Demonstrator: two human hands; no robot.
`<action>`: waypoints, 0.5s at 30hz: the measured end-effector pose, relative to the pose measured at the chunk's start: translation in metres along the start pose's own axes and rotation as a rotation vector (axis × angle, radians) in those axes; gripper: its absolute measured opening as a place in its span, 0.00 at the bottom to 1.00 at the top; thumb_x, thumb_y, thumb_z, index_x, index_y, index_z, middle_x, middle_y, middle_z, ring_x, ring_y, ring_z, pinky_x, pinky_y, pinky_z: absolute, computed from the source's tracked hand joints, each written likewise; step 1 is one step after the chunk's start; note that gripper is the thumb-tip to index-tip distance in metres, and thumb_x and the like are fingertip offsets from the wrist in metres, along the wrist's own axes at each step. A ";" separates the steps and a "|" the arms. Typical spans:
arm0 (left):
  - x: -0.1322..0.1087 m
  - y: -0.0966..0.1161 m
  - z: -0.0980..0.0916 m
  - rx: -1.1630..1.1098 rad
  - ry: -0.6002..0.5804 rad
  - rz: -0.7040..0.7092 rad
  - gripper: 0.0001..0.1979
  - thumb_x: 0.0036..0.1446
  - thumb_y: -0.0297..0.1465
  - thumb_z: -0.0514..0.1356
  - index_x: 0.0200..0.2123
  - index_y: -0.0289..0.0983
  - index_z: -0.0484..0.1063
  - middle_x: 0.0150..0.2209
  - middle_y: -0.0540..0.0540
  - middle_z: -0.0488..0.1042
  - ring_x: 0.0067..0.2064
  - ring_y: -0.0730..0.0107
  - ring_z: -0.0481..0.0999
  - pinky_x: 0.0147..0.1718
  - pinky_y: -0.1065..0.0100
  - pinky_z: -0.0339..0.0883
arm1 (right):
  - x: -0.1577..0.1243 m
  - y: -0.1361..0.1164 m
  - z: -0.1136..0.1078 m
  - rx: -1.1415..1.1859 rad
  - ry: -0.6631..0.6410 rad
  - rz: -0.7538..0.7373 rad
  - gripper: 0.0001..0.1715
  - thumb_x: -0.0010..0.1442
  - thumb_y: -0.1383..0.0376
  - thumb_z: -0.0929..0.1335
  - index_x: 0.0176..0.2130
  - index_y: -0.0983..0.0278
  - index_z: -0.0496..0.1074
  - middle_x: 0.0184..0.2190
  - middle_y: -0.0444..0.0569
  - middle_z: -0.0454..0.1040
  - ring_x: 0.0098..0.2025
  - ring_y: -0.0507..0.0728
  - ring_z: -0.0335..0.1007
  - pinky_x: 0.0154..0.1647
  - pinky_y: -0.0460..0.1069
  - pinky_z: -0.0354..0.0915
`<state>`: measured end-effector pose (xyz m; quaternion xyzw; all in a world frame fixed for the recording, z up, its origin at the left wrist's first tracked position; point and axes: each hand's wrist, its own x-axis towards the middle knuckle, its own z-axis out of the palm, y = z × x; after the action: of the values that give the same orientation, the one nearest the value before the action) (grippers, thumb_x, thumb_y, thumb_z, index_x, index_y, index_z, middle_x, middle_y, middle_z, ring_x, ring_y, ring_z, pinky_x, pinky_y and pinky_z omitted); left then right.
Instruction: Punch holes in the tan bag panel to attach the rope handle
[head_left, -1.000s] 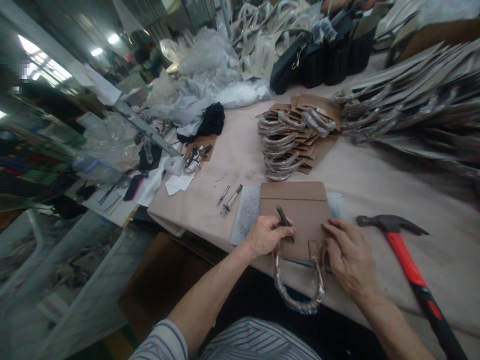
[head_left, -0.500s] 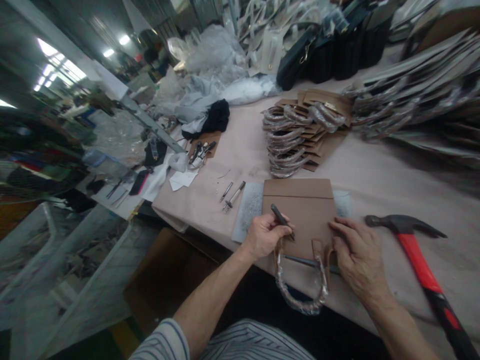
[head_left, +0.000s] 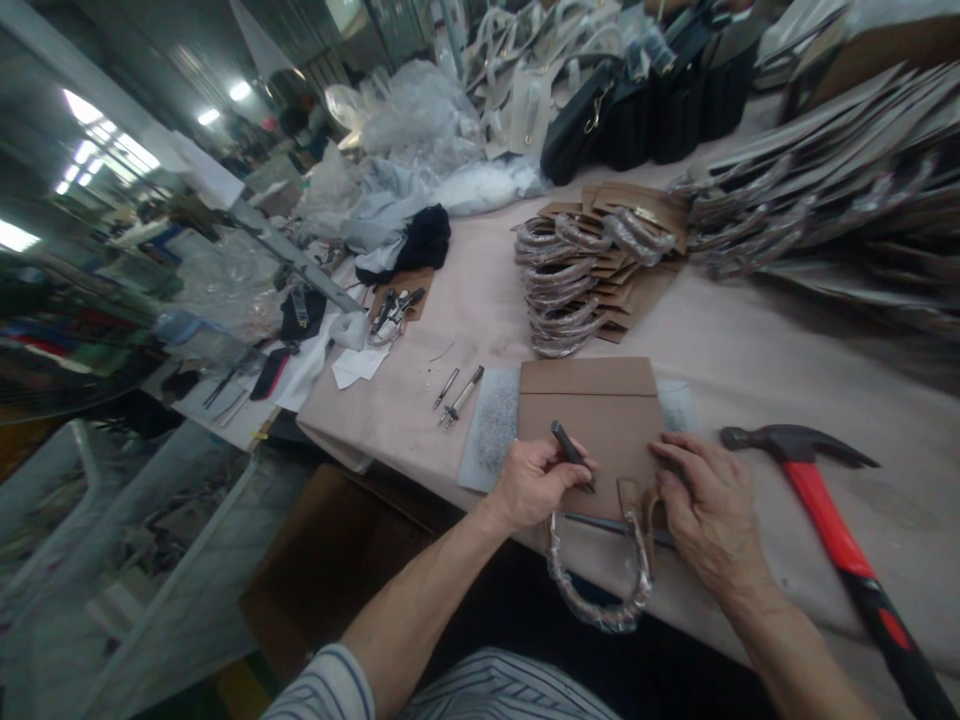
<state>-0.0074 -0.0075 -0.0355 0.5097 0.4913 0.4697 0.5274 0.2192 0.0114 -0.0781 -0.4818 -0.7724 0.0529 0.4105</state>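
A slim dark tool (head_left: 568, 443) is gripped between the thumb and fingers of the left hand (head_left: 536, 482), leaning to the far left with its tip turned down over the flat brown bag panel (head_left: 589, 415); whether the tip is pressed in cannot be told. The panel is laid on a pale slab (head_left: 489, 425) at the near side of the table (head_left: 720, 345), and its film-wrapped handle (head_left: 600, 612) is hung past the near edge. The right hand (head_left: 709, 500) is half spread and grasps nothing that shows, its fingertips set at the panel's right edge. For good work, the panel would best be held flat by those fingertips so that no slip is allowed under the tool. The tip should be guided from a low grip and with even pressure, since the smooth face could easily be marked by a stray stroke. The handle should be left hanging untwisted, so that the panel is not dragged nearward. The hammer (head_left: 829, 525) is placed to the right, clear of the right fingers.
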 end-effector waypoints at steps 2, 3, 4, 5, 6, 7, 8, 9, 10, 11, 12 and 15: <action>0.000 0.000 0.002 0.008 -0.005 0.012 0.11 0.54 0.32 0.68 0.38 0.31 0.77 0.36 0.40 0.84 0.37 0.62 0.85 0.41 0.65 0.81 | 0.000 -0.001 0.000 0.004 -0.004 0.010 0.14 0.68 0.65 0.62 0.49 0.64 0.72 0.49 0.59 0.75 0.51 0.67 0.70 0.52 0.63 0.63; 0.000 0.001 0.002 0.014 -0.007 0.015 0.10 0.54 0.32 0.68 0.38 0.32 0.77 0.36 0.40 0.84 0.37 0.62 0.85 0.41 0.65 0.81 | 0.000 -0.001 0.000 0.005 -0.003 0.012 0.14 0.68 0.66 0.62 0.49 0.64 0.72 0.49 0.59 0.75 0.51 0.67 0.70 0.52 0.63 0.63; 0.001 0.001 0.003 0.020 -0.010 0.016 0.10 0.54 0.32 0.68 0.37 0.32 0.77 0.36 0.40 0.84 0.37 0.62 0.85 0.41 0.65 0.81 | 0.001 -0.002 0.000 0.007 -0.002 0.013 0.14 0.68 0.66 0.62 0.49 0.64 0.72 0.49 0.59 0.75 0.51 0.67 0.70 0.52 0.63 0.63; 0.001 0.001 0.003 0.025 -0.015 0.014 0.10 0.54 0.32 0.68 0.37 0.32 0.77 0.36 0.40 0.84 0.37 0.62 0.85 0.41 0.66 0.81 | 0.001 -0.002 0.000 0.008 -0.003 0.014 0.14 0.68 0.66 0.62 0.49 0.64 0.72 0.49 0.59 0.75 0.51 0.67 0.70 0.53 0.63 0.63; 0.001 0.001 0.003 0.031 -0.020 0.012 0.10 0.54 0.32 0.68 0.37 0.32 0.77 0.36 0.40 0.84 0.37 0.63 0.85 0.40 0.66 0.81 | 0.001 -0.002 0.000 0.009 -0.003 0.016 0.14 0.68 0.66 0.62 0.49 0.63 0.72 0.49 0.58 0.75 0.51 0.67 0.70 0.53 0.63 0.63; 0.001 0.001 0.003 0.038 -0.026 0.009 0.10 0.54 0.31 0.68 0.38 0.32 0.77 0.36 0.41 0.84 0.37 0.63 0.85 0.40 0.66 0.81 | 0.001 -0.002 0.000 0.010 -0.002 0.019 0.14 0.67 0.66 0.62 0.49 0.63 0.72 0.49 0.58 0.75 0.51 0.67 0.70 0.53 0.63 0.63; 0.002 0.000 0.003 0.047 -0.031 0.007 0.10 0.54 0.31 0.68 0.38 0.32 0.77 0.36 0.41 0.84 0.37 0.63 0.85 0.40 0.66 0.81 | 0.001 -0.002 0.000 0.011 -0.002 0.021 0.14 0.67 0.66 0.62 0.49 0.63 0.72 0.49 0.58 0.75 0.51 0.67 0.70 0.53 0.63 0.63; 0.002 0.000 0.003 0.058 -0.037 0.005 0.09 0.54 0.31 0.67 0.38 0.32 0.77 0.36 0.41 0.84 0.37 0.63 0.85 0.40 0.66 0.81 | 0.001 -0.002 0.000 0.012 -0.002 0.023 0.14 0.67 0.66 0.62 0.49 0.63 0.72 0.49 0.58 0.75 0.51 0.67 0.70 0.53 0.63 0.62; 0.002 0.000 0.003 0.072 -0.038 0.006 0.09 0.55 0.31 0.67 0.38 0.32 0.77 0.36 0.41 0.84 0.37 0.63 0.85 0.40 0.66 0.81 | 0.001 -0.002 0.000 0.013 -0.003 0.022 0.14 0.67 0.66 0.62 0.49 0.63 0.72 0.49 0.58 0.75 0.51 0.67 0.70 0.53 0.64 0.62; 0.002 0.000 0.003 0.087 -0.037 0.011 0.09 0.55 0.30 0.67 0.38 0.32 0.77 0.37 0.41 0.84 0.37 0.63 0.85 0.41 0.66 0.81 | 0.000 -0.002 0.000 0.014 -0.004 0.022 0.14 0.67 0.66 0.61 0.49 0.63 0.72 0.49 0.58 0.75 0.52 0.67 0.70 0.53 0.64 0.62; 0.002 -0.001 0.003 0.105 -0.034 0.022 0.08 0.55 0.30 0.67 0.38 0.33 0.77 0.36 0.42 0.84 0.37 0.63 0.85 0.40 0.66 0.81 | 0.000 -0.002 0.000 0.016 -0.005 0.024 0.14 0.67 0.66 0.61 0.49 0.63 0.72 0.49 0.59 0.75 0.52 0.68 0.70 0.53 0.64 0.62; 0.001 -0.001 0.005 0.171 -0.004 0.101 0.06 0.56 0.29 0.66 0.37 0.34 0.77 0.35 0.43 0.84 0.36 0.64 0.84 0.40 0.67 0.81 | -0.001 -0.001 0.001 0.016 -0.001 0.029 0.14 0.68 0.66 0.62 0.49 0.64 0.72 0.50 0.59 0.75 0.51 0.68 0.70 0.52 0.64 0.63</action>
<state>-0.0028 -0.0073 -0.0369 0.5781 0.5021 0.4509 0.4587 0.2181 0.0106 -0.0788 -0.4894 -0.7651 0.0654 0.4132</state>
